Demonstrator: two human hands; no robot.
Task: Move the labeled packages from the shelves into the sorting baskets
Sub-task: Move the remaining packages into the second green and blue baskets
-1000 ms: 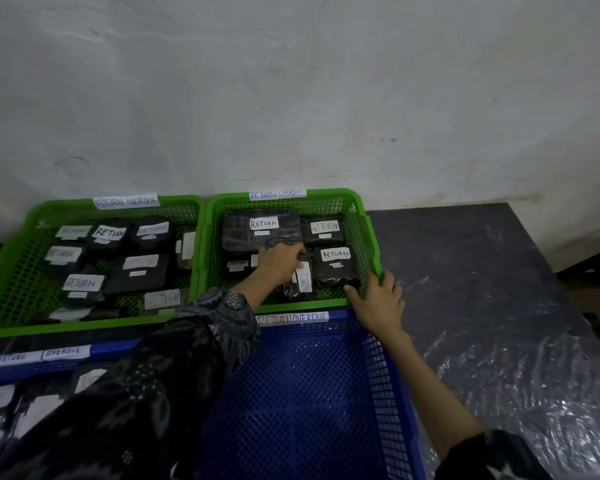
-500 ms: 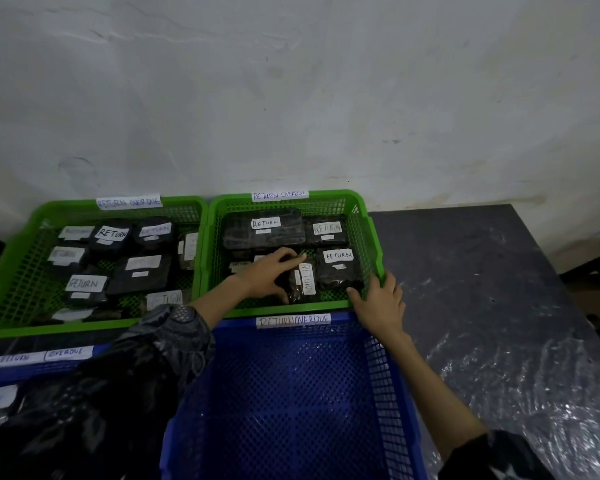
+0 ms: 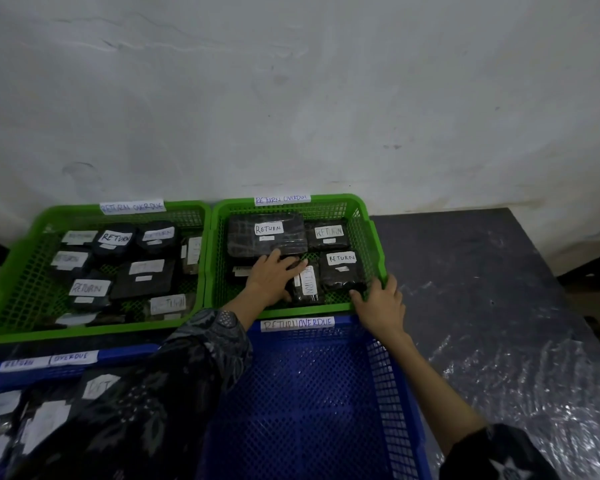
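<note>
The right green basket (image 3: 373, 237), tagged "RETURN OVERDUE", holds several black packages with white "RETURN" labels. My left hand (image 3: 272, 277) lies flat inside it with fingers spread. The fingers rest against the front edge of the large package (image 3: 265, 235), and the thumb is beside a narrow package (image 3: 307, 284) whose label runs lengthwise. My right hand (image 3: 381, 304) grips the basket's front right corner, fingers curled over the rim next to a square package (image 3: 342, 270). The left green basket (image 3: 21, 271) also holds several labeled packages.
A blue basket (image 3: 326, 393) with nothing in it sits right in front of the green one. A second blue basket (image 3: 0, 370) at lower left holds packages, partly hidden by my dark patterned sleeve. Plastic-covered dark tabletop (image 3: 492, 306) extends to the right; a white wall stands behind.
My left hand slid from on top of the large package down and right to the narrow package, and its fingers flattened out. My right hand stayed on the basket corner.
</note>
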